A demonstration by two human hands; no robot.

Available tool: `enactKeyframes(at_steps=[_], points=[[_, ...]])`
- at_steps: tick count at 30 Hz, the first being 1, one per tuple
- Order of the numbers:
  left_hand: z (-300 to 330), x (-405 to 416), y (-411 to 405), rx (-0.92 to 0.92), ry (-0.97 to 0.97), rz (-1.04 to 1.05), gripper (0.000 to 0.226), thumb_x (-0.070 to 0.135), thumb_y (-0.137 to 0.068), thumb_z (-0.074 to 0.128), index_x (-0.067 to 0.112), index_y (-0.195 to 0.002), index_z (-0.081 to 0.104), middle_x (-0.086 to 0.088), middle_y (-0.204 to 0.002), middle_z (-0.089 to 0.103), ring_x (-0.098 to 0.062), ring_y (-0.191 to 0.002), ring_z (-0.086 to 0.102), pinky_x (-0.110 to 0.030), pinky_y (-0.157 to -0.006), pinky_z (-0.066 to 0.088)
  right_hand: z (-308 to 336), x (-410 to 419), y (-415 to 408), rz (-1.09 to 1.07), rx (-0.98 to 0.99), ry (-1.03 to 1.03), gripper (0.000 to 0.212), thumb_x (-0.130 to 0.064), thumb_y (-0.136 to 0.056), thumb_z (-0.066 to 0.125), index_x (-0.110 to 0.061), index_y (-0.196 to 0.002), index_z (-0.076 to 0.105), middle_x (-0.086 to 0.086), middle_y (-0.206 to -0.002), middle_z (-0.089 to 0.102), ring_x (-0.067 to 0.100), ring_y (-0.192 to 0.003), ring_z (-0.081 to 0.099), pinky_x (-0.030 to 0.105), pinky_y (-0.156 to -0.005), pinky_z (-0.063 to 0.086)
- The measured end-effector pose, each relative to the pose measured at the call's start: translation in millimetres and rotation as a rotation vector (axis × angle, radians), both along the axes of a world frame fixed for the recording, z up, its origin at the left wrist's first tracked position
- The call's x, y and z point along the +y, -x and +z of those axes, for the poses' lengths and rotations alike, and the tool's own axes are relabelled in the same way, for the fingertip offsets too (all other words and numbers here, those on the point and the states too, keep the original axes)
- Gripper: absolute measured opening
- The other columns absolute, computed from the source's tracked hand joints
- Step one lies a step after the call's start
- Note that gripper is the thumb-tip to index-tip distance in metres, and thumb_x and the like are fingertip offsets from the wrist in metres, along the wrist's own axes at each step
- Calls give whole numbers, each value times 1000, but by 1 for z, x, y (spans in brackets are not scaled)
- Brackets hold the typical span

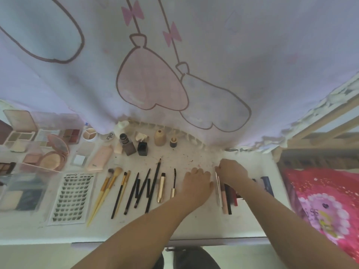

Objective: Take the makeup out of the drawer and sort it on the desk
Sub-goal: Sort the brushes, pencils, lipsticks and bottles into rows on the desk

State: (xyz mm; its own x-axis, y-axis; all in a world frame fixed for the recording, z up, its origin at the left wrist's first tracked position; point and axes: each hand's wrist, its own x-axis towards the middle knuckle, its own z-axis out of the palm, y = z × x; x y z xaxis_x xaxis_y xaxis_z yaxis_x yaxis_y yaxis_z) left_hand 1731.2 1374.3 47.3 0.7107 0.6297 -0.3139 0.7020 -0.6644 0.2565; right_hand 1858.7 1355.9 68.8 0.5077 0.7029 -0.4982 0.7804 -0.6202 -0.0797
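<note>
Mostly sorted already, judging by the rows laid out on the bench (194, 226). Right hand (232, 170) at the far end of a small cluster of lip and liner sticks (226, 197), fingers curled down over their tips, seemingly pinching a thin pale stick (218, 188) at its top; exact grip hidden by knuckles. Left hand (197, 181) just beside, palm down on the bench, fingers loosely together and bent, holding nothing visible.

Left of the left fingers: mascara wand (173, 183), gold tube (161, 188), dark pencils (147, 188), then brushes (111, 188) fanned in a row. Further left, a lash card (71, 199) and palettes (21, 133). Beyond the fingers, small bottles (142, 145) near a hanging cloth (174, 55). Right of the right fingers, a dark blue case (268, 184) at the bench edge.

Handling, as judged: sticks light, stiff, smooth and round, likely to roll. Best pinched mid-barrel, or squared up from both ends, laid parallel. Thin pale stick slender, easy to fumble; take near the end. Drawer not visible.
</note>
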Motion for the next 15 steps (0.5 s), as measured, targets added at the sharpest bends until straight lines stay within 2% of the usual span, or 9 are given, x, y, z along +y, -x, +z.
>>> enactKeyframes(at_steps=[2, 5, 8, 11, 13, 15], points=[[-9, -10, -23, 52, 36, 27, 35, 29, -100, 33, 10, -127, 45, -11, -121, 52, -28, -115, 45, -38, -93, 37, -2, 5, -6, 46, -25, 34, 36, -36, -98, 35, -13, -113, 59, 5, -111, 62, 24, -103, 59, 32, -84, 45], [-20, -15, -42, 109, 67, 112, 46, 34, -99, 32, 8, -137, 35, -11, -122, 52, -28, -114, 45, -37, -92, 37, -9, 11, -5, 107, -66, 68, 34, -34, -97, 39, -13, -107, 63, 4, -105, 64, 24, -97, 61, 30, -77, 43], [-25, -18, -45, 85, 88, 199, 44, 38, -98, 35, 9, -130, 44, -10, -120, 53, -27, -113, 46, -36, -90, 37, -14, 15, -6, 110, -12, 65, 30, -33, -96, 43, -12, -105, 64, 5, -104, 64, 24, -97, 61, 28, -74, 41], [-21, -17, -35, 4, 175, 308, 35, 35, -98, 36, 10, -117, 53, -9, -115, 57, -26, -108, 52, -35, -86, 38, -13, 17, -8, 27, 175, 4, 32, -28, -96, 42, -4, -102, 61, 10, -101, 63, 27, -96, 60, 27, -73, 41], [-15, -15, -22, -114, 259, 378, 28, 30, -99, 35, 10, -110, 51, -9, -104, 62, -27, -93, 59, -33, -74, 39, -6, 17, -7, -45, 311, -95, 33, -24, -95, 40, 0, -91, 62, 10, -86, 66, 24, -77, 62, 25, -64, 41], [-4, -10, -4, -227, 273, 379, 24, 29, -100, 35, 10, -108, 47, -7, -91, 62, -28, -79, 59, -31, -63, 35, 9, 14, -4, -154, 470, -178, 27, -20, -94, 39, -5, -80, 56, 4, -67, 63, 16, -54, 53, 23, -49, 38]])
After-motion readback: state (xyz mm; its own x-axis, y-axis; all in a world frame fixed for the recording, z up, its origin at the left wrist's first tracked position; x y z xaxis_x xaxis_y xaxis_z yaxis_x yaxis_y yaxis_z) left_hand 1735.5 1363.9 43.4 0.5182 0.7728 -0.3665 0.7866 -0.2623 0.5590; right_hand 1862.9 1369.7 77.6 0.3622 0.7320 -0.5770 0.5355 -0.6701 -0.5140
